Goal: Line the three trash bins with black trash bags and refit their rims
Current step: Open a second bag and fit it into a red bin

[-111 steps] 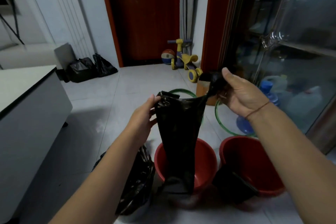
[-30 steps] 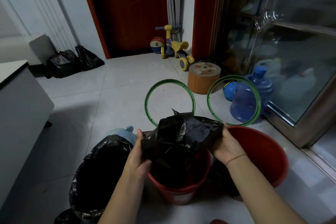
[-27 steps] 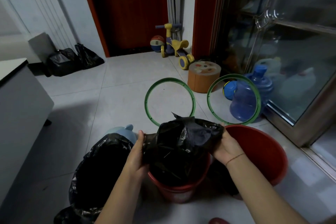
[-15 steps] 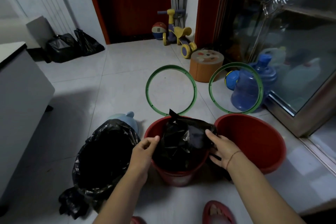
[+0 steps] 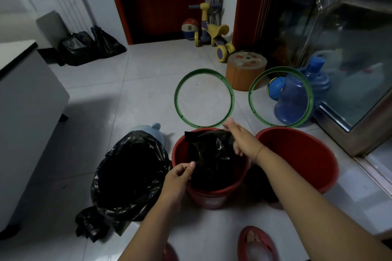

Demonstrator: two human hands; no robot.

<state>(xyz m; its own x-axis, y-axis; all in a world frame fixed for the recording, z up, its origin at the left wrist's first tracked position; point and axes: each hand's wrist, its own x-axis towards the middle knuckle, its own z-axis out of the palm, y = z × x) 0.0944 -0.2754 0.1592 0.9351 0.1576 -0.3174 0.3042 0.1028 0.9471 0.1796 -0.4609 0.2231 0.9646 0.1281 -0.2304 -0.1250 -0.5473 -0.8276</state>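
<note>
1. Black bag (image 5: 210, 154): thin film, very light, limp, crinkled and likely slick. Judged to collapse back into the bin unless held by its edge. No risk of breakage; tearing possible if yanked over the lip.
2. Best hold, by judgement: pinch the mouth hem at two opposite points, spread it, fold it outward over the lip.
3. Lies bunched inside the middle red bin (image 5: 178, 154), mouth not yet draped over the lip; red wall bare at 9 o'clock.
4. Left hand (image 5: 177, 178): at 7 o'clock of the bin, thumb and fingers pinched together on the near edge of the bag.
5. Right hand (image 5: 238, 136): at 1 o'clock of the bin, fingers spread, reaching over the far lip, touching the top of the bag; whether actually gripping it, cannot tell.
6. Left bin (image 5: 131, 174), at 9 o'clock of the middle one: already lined, no rim fitted.
7. Right red bin (image 5: 297, 154), at 3 o'clock: bare.
8. Two green rims (image 5: 175, 99) (image 5: 250, 99) flat on the floor at 12 and 1 o'clock, well apart from both hands.
</note>
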